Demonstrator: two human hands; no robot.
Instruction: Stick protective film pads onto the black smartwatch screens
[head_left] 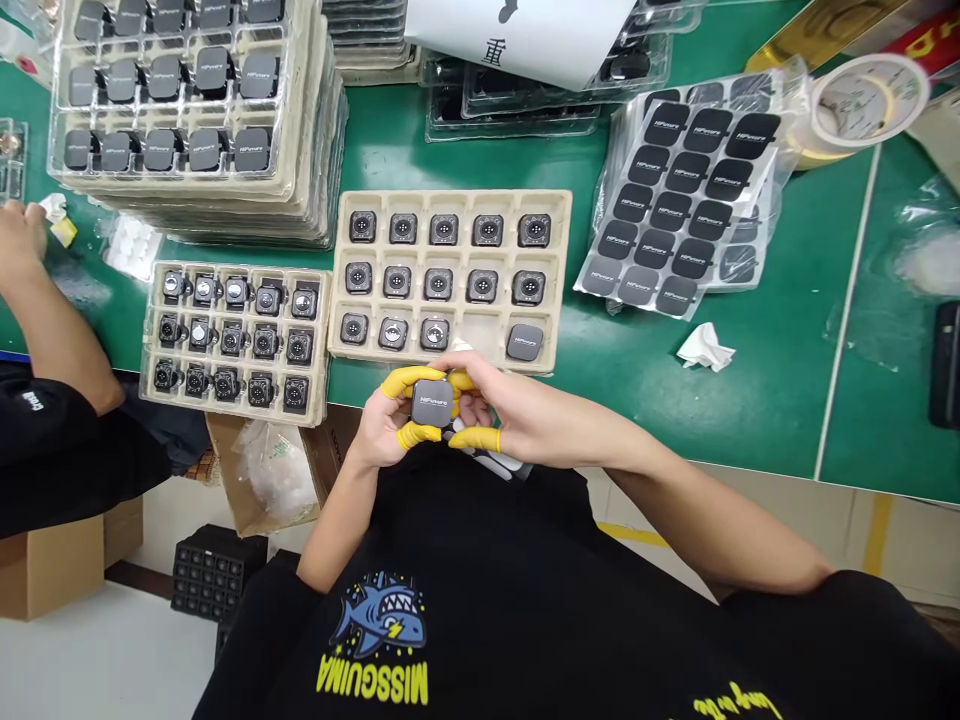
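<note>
A dark square watch piece [433, 402] with a HiFuture label faces up between my two hands, just in front of a beige tray [487, 355]. My left hand [391, 415], with yellow finger cots, grips its left side. On its right side, my right hand [487, 405] pinches it with fingers in yellow cots; some of its fingers curl beneath. Several square watch bodies lie back up in the tray's pockets. One labelled dark piece [525, 342] rests in the front right pocket, and the pocket left of it holds no watch. Part of a grey and white item [504, 464] shows below my right hand.
A second beige tray [321, 345] of watches stands at the left, before tall stacked trays [315, 150]. Label sheets [660, 225], a tape roll [868, 98] and crumpled tissue [705, 347] are on the right. Another person's arm [60, 310] reaches in at far left.
</note>
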